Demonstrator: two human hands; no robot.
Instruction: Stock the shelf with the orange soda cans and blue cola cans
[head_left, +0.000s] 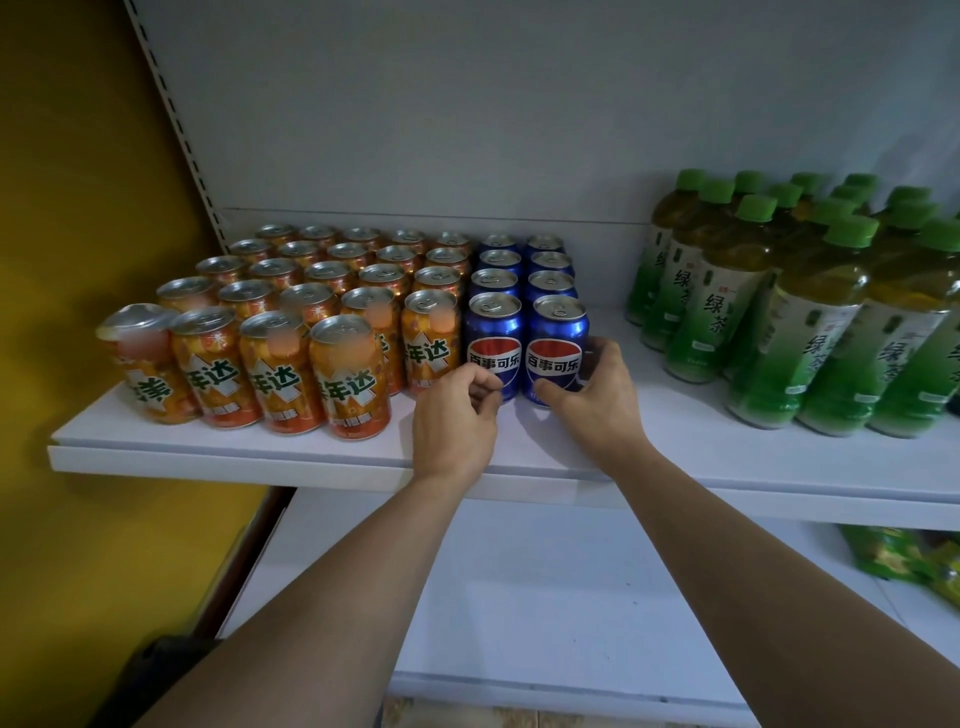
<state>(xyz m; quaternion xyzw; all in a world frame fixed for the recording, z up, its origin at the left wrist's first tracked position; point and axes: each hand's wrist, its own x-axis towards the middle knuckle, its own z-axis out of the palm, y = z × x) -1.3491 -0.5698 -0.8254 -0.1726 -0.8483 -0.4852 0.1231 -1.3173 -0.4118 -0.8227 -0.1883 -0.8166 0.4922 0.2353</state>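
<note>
The right hand (597, 400) has its grip wrapped round the front right blue cola can (558, 348) on the shelf (260, 457). The left hand (454, 415), just left of that can, is curled; I cannot tell whether its grip holds anything. Orange soda cans (291, 332) stand further left. Best slide that can flush, label forward.

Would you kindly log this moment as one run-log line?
right hand: grips front-right blue metal cola can | left hand: curled, empty, at neighbouring blue can | orange soda cans: shelved beside blue rows
</note>
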